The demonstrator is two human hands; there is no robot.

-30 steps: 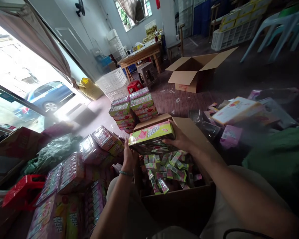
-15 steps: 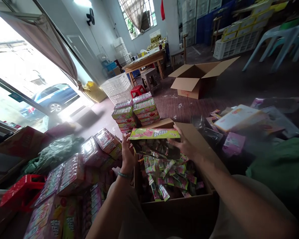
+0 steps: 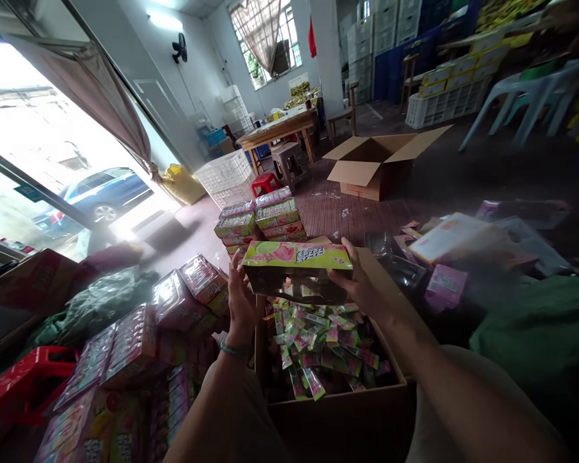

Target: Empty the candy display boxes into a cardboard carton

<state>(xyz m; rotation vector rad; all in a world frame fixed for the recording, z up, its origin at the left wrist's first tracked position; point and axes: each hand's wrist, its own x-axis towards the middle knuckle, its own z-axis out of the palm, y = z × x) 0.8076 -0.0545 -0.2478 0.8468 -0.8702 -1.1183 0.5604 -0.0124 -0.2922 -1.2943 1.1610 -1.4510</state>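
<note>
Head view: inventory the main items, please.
Near carton: one, brown, lower centre
Packets: many, green and pink, inside it
Display box: one, green and pink, above packets
Stacked boxes: many, mixed colours, left and centre
Far carton: one, brown, centre floor
Red stools: two, red, lower left and centre
Packaging pile: one, mixed colours, right
Table: one, brown, back
Car: one, blue, outside
Left hand: one, bare, beside box's left end
Right hand: one, bare, gripping box's right end

Box [image 3: 299, 256] in right grip [image 3: 364, 283], left grip [image 3: 242, 302] at one end, sachets [image 3: 321, 341] in carton [image 3: 340, 421]
</note>
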